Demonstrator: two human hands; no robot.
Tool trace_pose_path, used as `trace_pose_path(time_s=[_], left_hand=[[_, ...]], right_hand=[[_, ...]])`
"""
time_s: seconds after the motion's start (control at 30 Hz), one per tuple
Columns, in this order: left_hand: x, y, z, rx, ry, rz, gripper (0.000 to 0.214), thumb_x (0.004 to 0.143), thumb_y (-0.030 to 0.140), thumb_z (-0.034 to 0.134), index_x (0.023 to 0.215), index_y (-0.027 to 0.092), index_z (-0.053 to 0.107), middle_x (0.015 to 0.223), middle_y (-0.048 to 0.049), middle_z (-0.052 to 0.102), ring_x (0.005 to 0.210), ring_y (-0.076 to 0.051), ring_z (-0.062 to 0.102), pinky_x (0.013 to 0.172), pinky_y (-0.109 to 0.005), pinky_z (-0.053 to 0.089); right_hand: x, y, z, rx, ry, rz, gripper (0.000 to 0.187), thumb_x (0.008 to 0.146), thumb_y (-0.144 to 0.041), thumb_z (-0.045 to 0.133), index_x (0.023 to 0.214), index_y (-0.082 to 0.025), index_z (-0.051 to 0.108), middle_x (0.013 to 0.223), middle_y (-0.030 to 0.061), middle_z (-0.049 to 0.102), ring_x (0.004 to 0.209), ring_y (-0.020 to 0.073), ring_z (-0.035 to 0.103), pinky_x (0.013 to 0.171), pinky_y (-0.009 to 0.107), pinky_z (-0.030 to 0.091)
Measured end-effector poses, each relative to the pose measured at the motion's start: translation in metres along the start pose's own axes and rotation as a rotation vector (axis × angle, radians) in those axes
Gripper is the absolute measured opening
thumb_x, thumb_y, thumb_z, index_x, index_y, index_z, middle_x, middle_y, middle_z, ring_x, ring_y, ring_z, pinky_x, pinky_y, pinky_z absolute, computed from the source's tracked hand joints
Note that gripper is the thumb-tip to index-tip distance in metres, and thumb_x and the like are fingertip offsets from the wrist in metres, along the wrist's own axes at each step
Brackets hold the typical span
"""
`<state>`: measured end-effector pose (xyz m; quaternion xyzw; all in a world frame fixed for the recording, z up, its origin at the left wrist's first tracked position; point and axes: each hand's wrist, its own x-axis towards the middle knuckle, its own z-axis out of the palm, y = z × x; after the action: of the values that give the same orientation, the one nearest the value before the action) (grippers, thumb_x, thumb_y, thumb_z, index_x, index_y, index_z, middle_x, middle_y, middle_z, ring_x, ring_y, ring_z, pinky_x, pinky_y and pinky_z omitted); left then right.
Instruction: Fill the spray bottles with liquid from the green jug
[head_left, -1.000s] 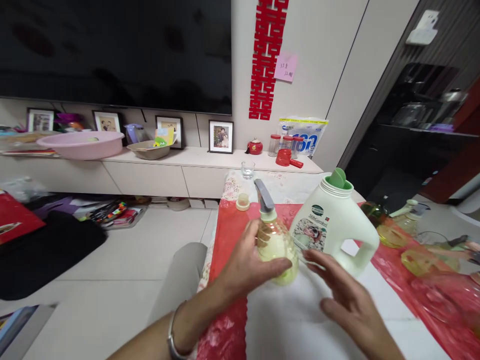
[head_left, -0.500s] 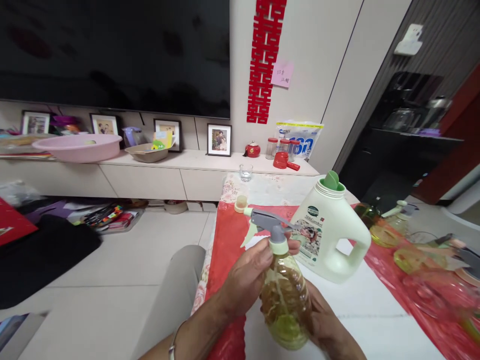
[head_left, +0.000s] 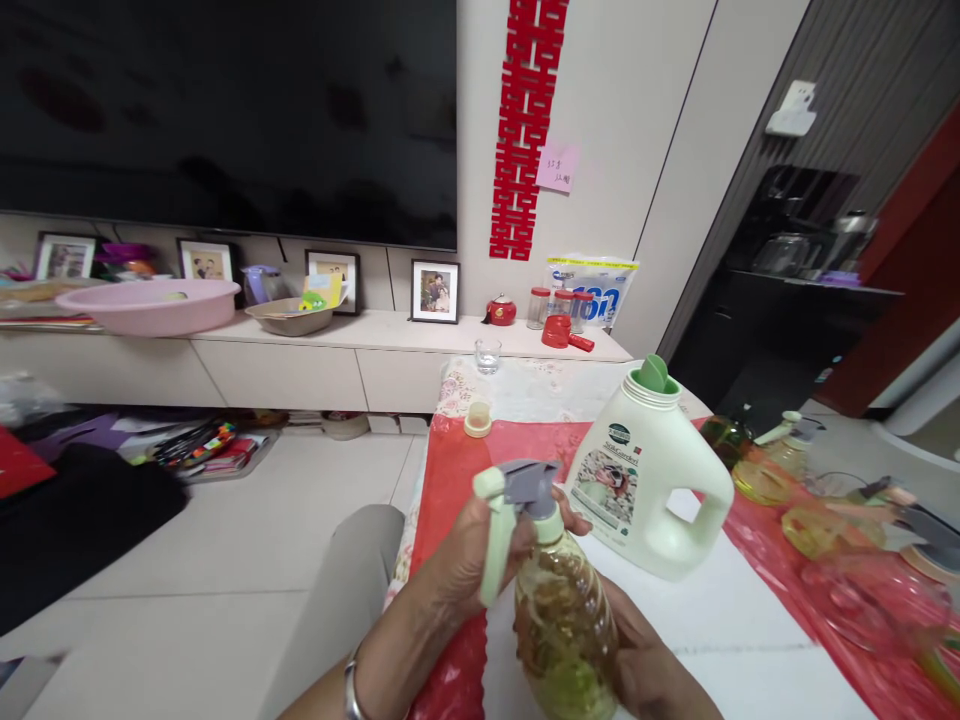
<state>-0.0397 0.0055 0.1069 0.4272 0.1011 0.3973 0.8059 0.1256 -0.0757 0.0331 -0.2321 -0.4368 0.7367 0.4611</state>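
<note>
A clear ribbed spray bottle [head_left: 566,620] with yellow-green liquid in its bottom is held upright, slightly tilted, over the table. My left hand [head_left: 465,560], a silver bangle on its wrist, is closed around the neck and collar under the grey and pale-green trigger head [head_left: 525,490]. Around the lower right side of the bottle my right hand [head_left: 645,650] is wrapped; its fingers are partly hidden behind it. Just beyond stands a large pale-green detergent jug [head_left: 645,480], uncapped, with a green pour spout showing. The jug's cap [head_left: 478,420] sits apart on the red cloth.
On the right side of the red plastic cover [head_left: 457,470] stand several other spray bottles [head_left: 772,465] and a transparent red bottle [head_left: 870,600]. A glass cup [head_left: 487,355] is at the table's far edge. Behind runs a low cabinet [head_left: 375,335] with framed photos and a pink basin [head_left: 150,305].
The spray head has turned, its nozzle and trigger now facing more towards me. The bottle has come slightly lower, and my left hand has shifted round the collar. The jug stays in place.
</note>
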Motion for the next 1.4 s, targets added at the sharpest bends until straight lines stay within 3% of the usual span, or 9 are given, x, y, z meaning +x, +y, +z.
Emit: trace_pose_path(time_s=[0.17,0.37,0.67,0.83,0.93,1.03,1.17,1.27,1.4], left_hand=[[0.006,0.002,0.004,0.019,0.175,0.081,0.045,0.059,0.031,0.094,0.091,0.019,0.065,0.085,-0.0030,0.071,0.081,-0.018,0.069,0.076,-0.027,0.052],[0.017,-0.007,0.010,0.026,0.206,0.170,0.044,0.070,0.034,0.089,0.105,0.018,0.068,0.100,-0.0072,0.074,0.101,-0.024,0.070,0.094,-0.036,0.052],[0.010,-0.009,0.000,0.034,0.122,0.111,0.034,0.080,0.034,0.078,0.107,0.015,0.074,0.110,-0.0133,0.074,0.116,-0.031,0.065,0.104,-0.042,0.046],[0.017,-0.009,-0.005,-0.081,0.228,0.172,0.039,0.070,0.027,0.087,0.104,0.018,0.071,0.097,-0.0059,0.074,0.100,-0.023,0.071,0.098,-0.036,0.050],[0.025,0.004,-0.010,-0.145,0.319,0.270,0.038,0.068,0.025,0.089,0.100,0.018,0.070,0.095,-0.0027,0.074,0.090,-0.017,0.071,0.092,-0.031,0.053],[0.034,0.027,-0.024,-0.200,0.417,0.389,0.023,0.077,0.022,0.082,0.096,0.016,0.070,0.096,-0.0029,0.074,0.086,-0.014,0.070,0.088,-0.028,0.055],[0.046,0.052,-0.052,-0.280,0.621,0.501,0.004,0.089,0.020,0.069,0.087,0.016,0.068,0.090,-0.0027,0.075,0.079,-0.010,0.069,0.084,-0.023,0.055],[0.050,0.047,-0.069,-0.225,0.670,0.416,0.005,0.087,0.019,0.071,0.086,0.015,0.068,0.088,-0.0034,0.075,0.076,-0.010,0.069,0.079,-0.023,0.056],[0.057,0.006,-0.078,0.261,0.646,0.102,0.022,0.082,0.034,0.076,0.088,0.015,0.066,0.084,-0.0042,0.072,0.069,-0.012,0.068,0.066,-0.024,0.056]], right_hand=[[0.003,-0.018,0.006,-0.121,0.127,-0.058,0.097,0.063,-0.043,0.086,0.149,-0.022,0.046,0.141,0.0109,0.052,0.130,0.0323,0.049,0.102,0.037,0.046],[0.001,-0.012,-0.004,-0.345,0.332,-0.189,0.090,0.071,-0.043,0.084,0.149,-0.025,0.044,0.153,0.0100,0.040,0.142,0.0302,0.037,0.119,0.041,0.030],[0.002,-0.016,-0.003,-0.152,0.247,-0.133,0.089,0.067,-0.047,0.083,0.147,-0.025,0.049,0.144,0.0094,0.051,0.137,0.0343,0.043,0.110,0.043,0.042],[0.001,-0.014,-0.007,-0.242,0.239,-0.108,0.096,0.069,-0.047,0.083,0.152,-0.021,0.042,0.148,0.0124,0.046,0.139,0.0337,0.041,0.115,0.044,0.037],[-0.007,-0.017,-0.019,-0.371,0.246,-0.052,0.092,0.073,-0.047,0.082,0.152,-0.023,0.041,0.154,0.0109,0.039,0.143,0.0312,0.036,0.121,0.045,0.028],[-0.019,-0.026,-0.033,-0.555,0.303,0.020,0.091,0.073,-0.045,0.082,0.152,-0.025,0.043,0.157,0.0096,0.034,0.147,0.0296,0.028,0.125,0.047,0.018],[-0.040,-0.041,-0.045,-0.602,0.335,0.110,0.087,0.069,-0.044,0.084,0.148,-0.026,0.050,0.153,0.0093,0.040,0.145,0.0303,0.034,0.122,0.049,0.024],[-0.053,-0.048,-0.046,-0.457,0.375,0.113,0.087,0.064,-0.042,0.086,0.143,-0.023,0.056,0.147,0.0107,0.048,0.140,0.0331,0.041,0.118,0.050,0.031],[-0.059,-0.049,-0.044,-0.205,0.491,0.018,0.099,0.053,-0.047,0.091,0.143,-0.022,0.057,0.142,0.0114,0.053,0.135,0.0367,0.046,0.114,0.048,0.038]])
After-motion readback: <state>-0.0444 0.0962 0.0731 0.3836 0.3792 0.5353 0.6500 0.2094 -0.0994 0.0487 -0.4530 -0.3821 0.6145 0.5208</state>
